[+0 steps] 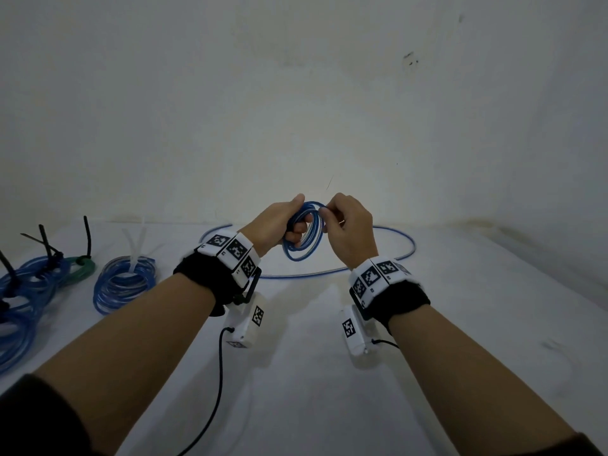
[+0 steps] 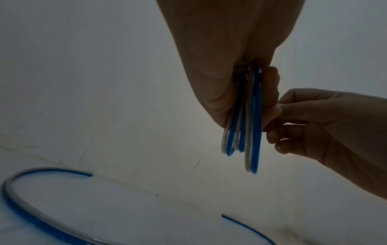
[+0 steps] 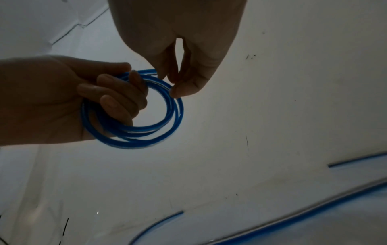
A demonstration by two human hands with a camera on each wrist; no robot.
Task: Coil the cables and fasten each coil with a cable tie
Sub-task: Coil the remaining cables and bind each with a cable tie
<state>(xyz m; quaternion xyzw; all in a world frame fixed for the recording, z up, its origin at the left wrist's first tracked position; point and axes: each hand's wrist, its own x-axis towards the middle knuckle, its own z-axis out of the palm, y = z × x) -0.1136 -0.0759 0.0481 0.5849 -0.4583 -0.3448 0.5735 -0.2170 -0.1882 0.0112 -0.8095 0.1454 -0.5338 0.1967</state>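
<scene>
The left hand grips a small coil of blue cable above the white table, its fingers curled through the loops and the thumb laid over the top. The right hand pinches the cable at the coil's upper right edge between thumb and fingertips. The uncoiled rest of the cable lies in a wide arc on the table behind and below the hands. At the left of the table lie finished coils: one blue coil fastened with a white cable tie, and beside it a heap of blue coils bound with black cable ties
</scene>
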